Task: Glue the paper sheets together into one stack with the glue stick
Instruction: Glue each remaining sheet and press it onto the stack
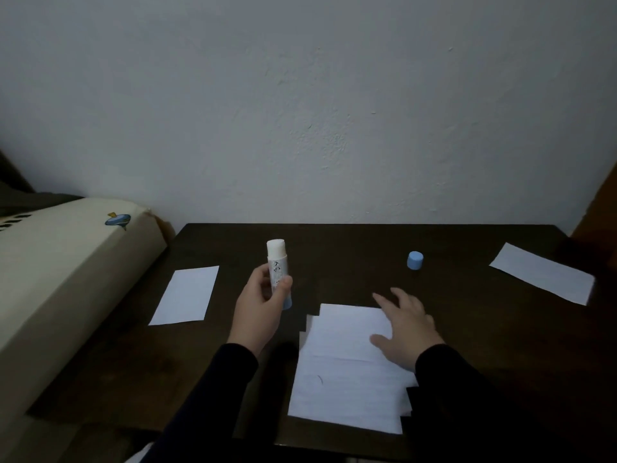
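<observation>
**Glue stick uncapped in your left hand, right hand flat on the stack**

The dark table [467, 329] fills the lower view, set against a pale wall [300, 95], with a cream cushion [66, 262] at your left. In front of you lies the stack of white sheets [347, 372], its edges uneven. Your right hand [405, 327] rests on the stack's far right corner, fingers spread and straight. A loose sheet [185, 294] lies to the left, another sheet [542, 274] far right, both well apart from the stack. Your left hand [260, 310] grips the glue stick [277, 269] upright above the table, its white tip bared. The blue cap [415, 260] stands alone beyond your right hand.
</observation>
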